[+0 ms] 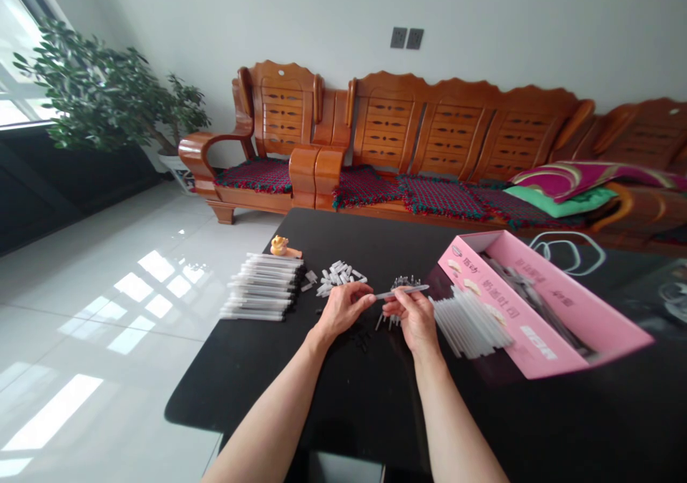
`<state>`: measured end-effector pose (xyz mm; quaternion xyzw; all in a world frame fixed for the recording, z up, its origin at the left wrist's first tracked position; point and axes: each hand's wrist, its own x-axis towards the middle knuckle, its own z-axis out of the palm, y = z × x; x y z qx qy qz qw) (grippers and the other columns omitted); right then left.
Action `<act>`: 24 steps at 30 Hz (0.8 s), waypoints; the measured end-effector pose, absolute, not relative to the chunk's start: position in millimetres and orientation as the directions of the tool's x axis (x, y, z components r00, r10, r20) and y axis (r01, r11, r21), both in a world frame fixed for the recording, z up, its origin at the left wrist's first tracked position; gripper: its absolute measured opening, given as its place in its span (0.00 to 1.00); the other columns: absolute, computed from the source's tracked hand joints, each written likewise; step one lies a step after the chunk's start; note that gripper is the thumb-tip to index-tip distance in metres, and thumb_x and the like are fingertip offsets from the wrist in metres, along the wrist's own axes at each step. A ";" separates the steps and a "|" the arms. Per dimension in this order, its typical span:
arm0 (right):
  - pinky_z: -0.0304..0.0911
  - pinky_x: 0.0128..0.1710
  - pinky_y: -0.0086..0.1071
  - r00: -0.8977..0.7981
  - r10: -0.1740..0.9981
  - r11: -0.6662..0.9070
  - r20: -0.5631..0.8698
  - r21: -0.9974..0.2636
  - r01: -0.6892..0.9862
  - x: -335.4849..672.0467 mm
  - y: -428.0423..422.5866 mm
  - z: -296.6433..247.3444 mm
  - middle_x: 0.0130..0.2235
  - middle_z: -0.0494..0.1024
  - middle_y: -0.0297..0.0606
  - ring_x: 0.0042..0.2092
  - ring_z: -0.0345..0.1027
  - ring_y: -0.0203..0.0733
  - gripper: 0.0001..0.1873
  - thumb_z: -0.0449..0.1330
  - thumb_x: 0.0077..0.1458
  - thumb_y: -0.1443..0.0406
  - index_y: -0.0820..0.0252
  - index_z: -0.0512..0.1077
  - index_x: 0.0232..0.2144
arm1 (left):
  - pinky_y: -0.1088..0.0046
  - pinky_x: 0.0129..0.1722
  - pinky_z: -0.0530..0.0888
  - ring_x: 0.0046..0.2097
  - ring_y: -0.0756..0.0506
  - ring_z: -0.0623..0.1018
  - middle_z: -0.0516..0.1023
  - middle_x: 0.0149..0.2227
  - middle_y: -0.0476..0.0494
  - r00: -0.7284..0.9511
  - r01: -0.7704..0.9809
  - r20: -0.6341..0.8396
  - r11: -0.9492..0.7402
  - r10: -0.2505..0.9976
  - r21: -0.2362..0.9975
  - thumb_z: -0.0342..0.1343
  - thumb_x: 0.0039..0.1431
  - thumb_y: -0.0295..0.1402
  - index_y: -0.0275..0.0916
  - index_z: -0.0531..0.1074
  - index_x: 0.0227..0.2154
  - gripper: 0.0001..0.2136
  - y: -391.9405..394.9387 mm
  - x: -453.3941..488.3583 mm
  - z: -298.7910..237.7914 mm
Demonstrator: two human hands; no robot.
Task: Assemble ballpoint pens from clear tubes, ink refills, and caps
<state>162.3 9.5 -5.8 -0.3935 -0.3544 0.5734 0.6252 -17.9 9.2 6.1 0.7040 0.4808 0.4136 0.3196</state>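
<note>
My right hand (pixel 414 317) pinches a clear pen barrel (pixel 403 291) that points up to the right. My left hand (pixel 343 308) is closed at the barrel's left end, its fingertips pinched on something too small to name. Both hands hover over a black glossy table (pixel 343 397). Behind them lie a heap of small white caps (pixel 339 277) and a cluster of dark pen tips (pixel 403 281). A stack of finished pens (pixel 264 287) lies to the left. A pile of clear empty barrels (pixel 470 321) lies right of my right hand.
An open pink box (pixel 542 311) with dark refills sits at the right. A small yellow figurine (pixel 280 245) stands at the table's far left edge. White cables (pixel 563 248) lie behind the box. A wooden sofa (pixel 429 147) and a potted plant (pixel 101 89) stand beyond; white floor tiles at left.
</note>
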 end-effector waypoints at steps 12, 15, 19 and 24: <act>0.73 0.21 0.29 0.067 0.998 0.022 -0.007 -0.902 -0.431 160.8 8.5 -6.8 0.25 0.81 0.38 0.22 0.75 0.40 0.13 0.70 0.46 0.62 0.64 0.74 0.32 | 0.78 0.26 0.64 0.25 0.52 0.70 0.74 0.24 0.51 0.187 0.431 0.272 -0.328 0.944 0.841 0.63 0.52 0.33 0.37 0.78 0.29 0.05 8.0 -13.4 4.6; 0.73 0.21 0.30 0.077 0.997 0.033 -0.003 -0.884 -0.466 164.7 10.3 -9.6 0.26 0.81 0.38 0.23 0.76 0.41 0.11 0.68 0.48 0.62 0.63 0.73 0.32 | 0.78 0.29 0.66 0.26 0.52 0.70 0.77 0.29 0.50 0.179 0.460 0.315 -0.363 0.932 0.811 0.64 0.53 0.35 0.39 0.77 0.38 0.10 8.4 -19.4 8.5; 0.69 0.16 0.29 0.077 0.996 0.069 0.036 -0.867 -0.493 169.8 12.8 -13.3 0.29 0.82 0.40 0.22 0.75 0.41 0.08 0.65 0.49 0.63 0.62 0.72 0.32 | 0.76 0.34 0.68 0.29 0.51 0.72 0.77 0.37 0.47 -0.063 0.667 0.388 -0.250 0.919 0.701 0.57 0.60 0.34 0.41 0.76 0.43 0.10 11.2 -41.0 12.0; 0.59 0.11 0.24 0.022 0.998 0.068 0.066 -0.886 -0.459 168.3 10.2 -9.9 0.23 0.77 0.33 0.15 0.65 0.33 0.17 0.62 0.51 0.63 0.64 0.72 0.44 | 0.74 0.35 0.67 0.38 0.46 0.76 0.76 0.39 0.45 -0.224 0.876 0.308 0.052 0.925 0.480 0.56 0.60 0.35 0.43 0.78 0.38 0.08 11.2 -62.0 9.1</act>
